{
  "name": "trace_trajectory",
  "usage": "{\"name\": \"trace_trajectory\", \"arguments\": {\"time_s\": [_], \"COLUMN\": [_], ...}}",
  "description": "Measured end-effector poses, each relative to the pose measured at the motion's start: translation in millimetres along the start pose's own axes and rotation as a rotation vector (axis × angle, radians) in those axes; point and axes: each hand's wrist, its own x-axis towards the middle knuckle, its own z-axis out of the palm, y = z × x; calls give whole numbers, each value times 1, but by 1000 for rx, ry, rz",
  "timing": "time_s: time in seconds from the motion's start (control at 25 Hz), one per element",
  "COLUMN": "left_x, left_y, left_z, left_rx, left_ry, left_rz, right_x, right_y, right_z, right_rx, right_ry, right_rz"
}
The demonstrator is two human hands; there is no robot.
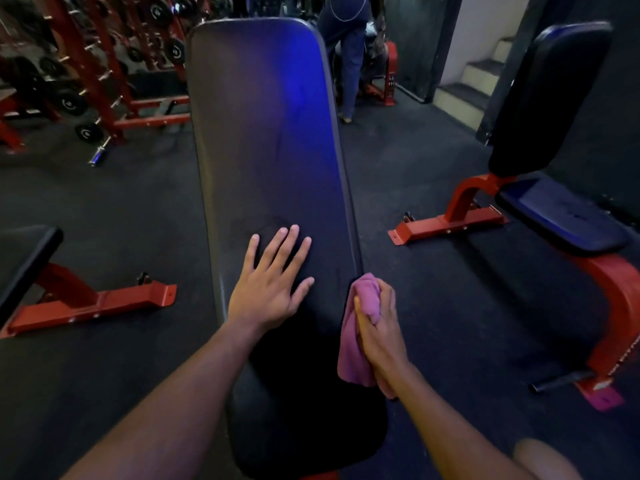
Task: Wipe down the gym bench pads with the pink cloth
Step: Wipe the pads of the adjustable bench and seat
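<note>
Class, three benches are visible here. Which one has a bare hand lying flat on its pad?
The middle bench, with the long pad running away from the camera. The left hand rests open on it; the side benches go untouched.

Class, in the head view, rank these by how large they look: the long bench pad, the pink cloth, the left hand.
1. Long bench pad, by far the largest.
2 and 3. Left hand and pink cloth look alike in size; the right hand hides part of the cloth, so no ranking.
</note>
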Motion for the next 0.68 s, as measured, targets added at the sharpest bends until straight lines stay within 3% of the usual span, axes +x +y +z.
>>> {"name": "trace_trajectory", "arguments": {"time_s": [0.32,0.48,0.56,0.68], "left_x": [-2,-4,-3,-4], "left_y": [-3,-5,-3,-3], "left_z": [8,6,7,9], "left_rx": [-14,-14,-3,-11], "left_ry": [33,15,14,12], "left_rz": [23,10,14,8], "right_x": [156,48,1,42], "right_y": [-78,-22,1,-11], "right_z": [16,4,-1,8], "right_rx": [-106,-15,-84,-227], "right_ry": [113,91,98,127], "right_rz": [-104,-32,-72,-162]}}
